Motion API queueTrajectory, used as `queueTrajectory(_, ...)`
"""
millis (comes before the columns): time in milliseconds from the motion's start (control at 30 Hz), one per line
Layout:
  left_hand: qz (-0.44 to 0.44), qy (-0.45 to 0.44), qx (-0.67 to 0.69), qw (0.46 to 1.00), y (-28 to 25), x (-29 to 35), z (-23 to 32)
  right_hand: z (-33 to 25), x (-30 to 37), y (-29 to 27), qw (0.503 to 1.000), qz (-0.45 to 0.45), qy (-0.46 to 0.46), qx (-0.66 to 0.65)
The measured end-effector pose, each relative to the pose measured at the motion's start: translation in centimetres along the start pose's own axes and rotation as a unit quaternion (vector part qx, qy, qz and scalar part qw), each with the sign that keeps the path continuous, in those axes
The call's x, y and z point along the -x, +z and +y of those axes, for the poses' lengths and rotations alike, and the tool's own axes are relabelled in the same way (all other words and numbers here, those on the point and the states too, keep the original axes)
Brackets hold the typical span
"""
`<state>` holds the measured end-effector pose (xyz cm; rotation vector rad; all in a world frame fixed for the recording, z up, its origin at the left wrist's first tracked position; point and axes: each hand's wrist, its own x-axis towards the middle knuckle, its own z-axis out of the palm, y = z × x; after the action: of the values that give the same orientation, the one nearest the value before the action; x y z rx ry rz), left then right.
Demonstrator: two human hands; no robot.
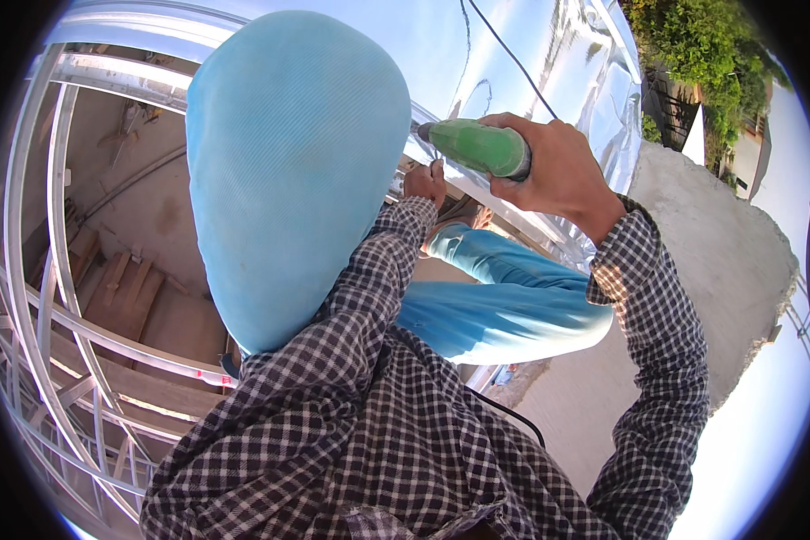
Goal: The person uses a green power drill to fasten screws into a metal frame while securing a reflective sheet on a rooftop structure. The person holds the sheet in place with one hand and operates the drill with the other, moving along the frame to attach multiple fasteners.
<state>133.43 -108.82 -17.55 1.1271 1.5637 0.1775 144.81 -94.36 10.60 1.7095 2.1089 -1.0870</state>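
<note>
Head view looks down over a checked shirt point(369, 432) and a blue face covering point(288, 171) that fills the upper middle of the picture. Right hand point(558, 171) is closed tight around a green power drill point(477, 147), fingers wrapped over the back end of its body. The drill lies almost level, its tip toward the left, right up against the shiny metal sheet point(549, 45) that runs behind it. A black cord point(513, 58) climbs from the drill across that sheet toward the top edge.

Left hand point(426, 180) sits just left of and below the drill's tip, pressed to the lower edge of the metal sheet; its fingers are curled, but whether they pinch anything cannot be told. Below the drill, between the two sleeves, are blue trousers point(504, 306) and a foot near the sheet's edge. Far left of the drill, a frame of pale metal bars point(54, 270) curves over a floor with wooden boards point(126, 288). Right of the drill lies a rough concrete wall top point(720, 261), with green bushes point(693, 45) beyond it.
</note>
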Motion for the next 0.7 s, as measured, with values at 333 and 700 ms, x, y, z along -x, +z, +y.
queueTrajectory(333,0.017,0.002,0.01,1.0,0.4,0.0,-0.8,0.6,-0.1,0.9,1.0,0.004,0.013,-0.016)
queueTrajectory(700,0.009,0.001,-0.007,1.0,-0.6,-0.7,0.4,2.6,-2.7,-0.1,0.998,-0.008,-0.052,0.038)
